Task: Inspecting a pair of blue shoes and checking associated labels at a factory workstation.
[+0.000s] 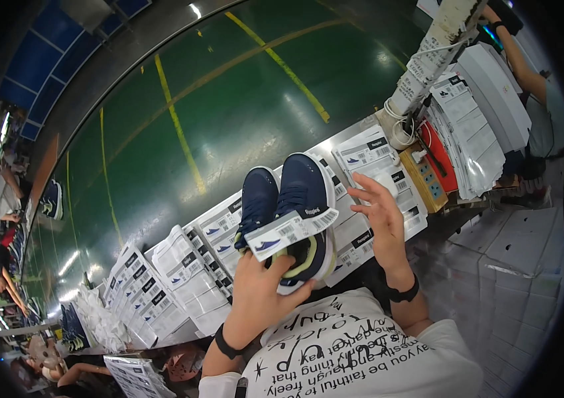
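A pair of navy sneakers [303,184] with white soles and pale lime-green lining sits side by side in front of me, toes pointing away. Across their laces and openings lies a white printed label strip [288,235], tilted, with a small shoe picture and barcodes. My left hand [265,285] grips the heel end of the pair, its fingers at the shoe collar just below the strip. To the right of the shoes my right hand [381,222] hovers with fingers apart and nothing in it, above stacked label sheets [368,149]. The left shoe's heel is partly hidden.
More label stacks [137,285] line the near bench edge on the left. Beyond runs a green work surface [229,113] with yellow lines. At right stand a white post [421,73], a wooden-framed socket strip [426,176] and paper piles [471,132]. Other people work at both sides.
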